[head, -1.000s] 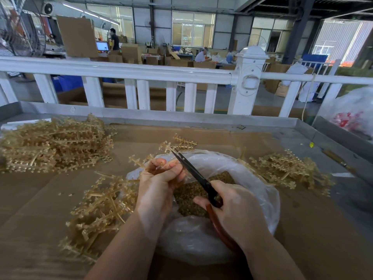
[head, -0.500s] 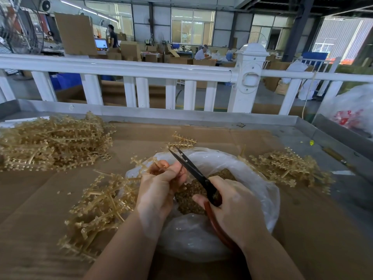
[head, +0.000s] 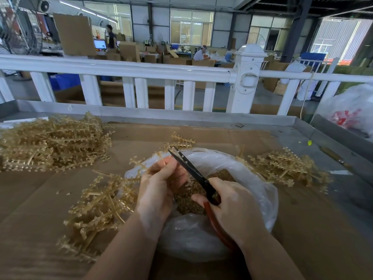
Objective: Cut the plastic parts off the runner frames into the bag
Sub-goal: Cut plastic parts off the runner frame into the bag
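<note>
A clear plastic bag [head: 260, 190] lies open on the cardboard, with a heap of small tan cut parts [head: 187, 201] inside. Over the bag's left rim my left hand [head: 159, 188] pinches a tan runner frame [head: 139, 164] that sticks out to the upper left. My right hand [head: 234, 209] grips scissors [head: 193, 172] with black blades and red handles. The blades point up and left and lie against the frame beside my left fingers.
A big pile of tan runner frames [head: 52, 144] lies at the far left, another pile [head: 99, 209] beside my left wrist, a third [head: 282, 168] right of the bag. A grey tray wall [head: 161, 114] and white railing [head: 141, 71] bound the far side. A filled plastic sack [head: 351, 110] stands right.
Both hands and the scissors stay over the bag; the blades have shifted slightly along the frame near my left fingers. The camera view has tilted a little.
</note>
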